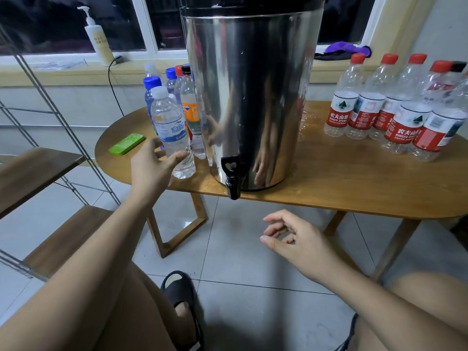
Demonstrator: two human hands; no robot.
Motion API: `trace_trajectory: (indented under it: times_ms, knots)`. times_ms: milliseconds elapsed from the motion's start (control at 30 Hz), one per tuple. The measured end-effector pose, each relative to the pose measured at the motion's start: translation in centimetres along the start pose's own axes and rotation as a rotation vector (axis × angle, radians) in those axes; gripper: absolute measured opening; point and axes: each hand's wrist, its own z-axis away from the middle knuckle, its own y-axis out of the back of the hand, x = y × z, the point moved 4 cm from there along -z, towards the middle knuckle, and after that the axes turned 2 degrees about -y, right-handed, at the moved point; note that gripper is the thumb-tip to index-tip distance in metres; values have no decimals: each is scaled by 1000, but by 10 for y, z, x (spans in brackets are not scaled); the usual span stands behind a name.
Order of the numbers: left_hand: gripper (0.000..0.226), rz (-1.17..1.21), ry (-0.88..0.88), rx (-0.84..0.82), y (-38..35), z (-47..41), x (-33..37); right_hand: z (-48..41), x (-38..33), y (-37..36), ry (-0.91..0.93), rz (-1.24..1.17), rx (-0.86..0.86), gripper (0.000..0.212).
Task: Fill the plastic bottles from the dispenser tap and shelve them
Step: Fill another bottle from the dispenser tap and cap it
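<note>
A tall steel dispenser stands on the wooden table, its black tap hanging over the front edge. Left of it stands a white-capped, blue-labelled plastic bottle, full of water. My left hand is beside this bottle with fingers spread; the thumb touches its lower part, without a closed grip. My right hand hovers below the table edge over the floor, fingers loosely curled and holding nothing. Several more bottles cluster behind the white-capped one.
Several red-capped, red-labelled bottles stand at the table's right. A green flat pack lies at the left end. Wooden shelves on a metal frame stand at the left. A pump bottle sits on the windowsill. Water is spilled beside the dispenser.
</note>
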Motion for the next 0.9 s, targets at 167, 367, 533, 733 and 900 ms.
trace_trajectory:
  times_ms: [167,367,533,733,900]
  knots:
    - [73,-86,-34,19,-7,-16,0,-1,0,0,-3,16,10,29]
    - [78,-141,-61,-1,-13,-25,-2,-2,0,1,-13,26,12,27]
    - [72,-103,10,-36,-5,-10,-5,-9,-3,11,-15,39,61,24]
    - [41,7,72,-164,-3,45,-4,-22,-10,48,-6,17,208,21]
    - [18,20,35,-335,-28,93,10,-32,-23,101,14,59,322,15]
